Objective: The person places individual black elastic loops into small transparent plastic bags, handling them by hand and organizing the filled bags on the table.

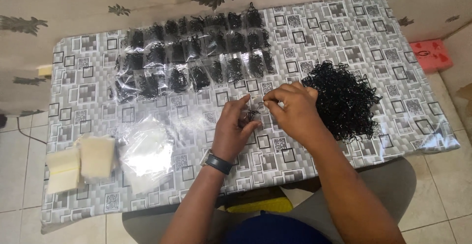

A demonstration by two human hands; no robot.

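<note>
My left hand (pixel 235 128) curls over a few small black elastic bands (pixel 251 115), fingers bent and pinching them just left of the big heap of black bands (pixel 344 99). My right hand (pixel 291 110) meets it from the other side, fingertips closed on a small clear plastic bag (pixel 259 104) that is hard to make out against the patterned cloth; the two hands touch at the fingertips, right beside the heap's left edge. I wear a dark wristwatch (pixel 218 163) on the left wrist.

The heap sits on a low table (pixel 368 37) covered in a grey cloth with square patterns. Well to the left of the heap and farther from me, filled bags of black bands (pixel 196 57) lie in three rows, overlapping one another. Nearer to me and left of the heap lies a loose pile of empty clear bags (pixel 145 150). Left again of that pile, far from the heap near the table's left edge, stand two stacks of pale cream bag packs (pixel 81 163). Beyond the heap to the right, off the table, a red box (pixel 431 55) rests on the tiled floor.
</note>
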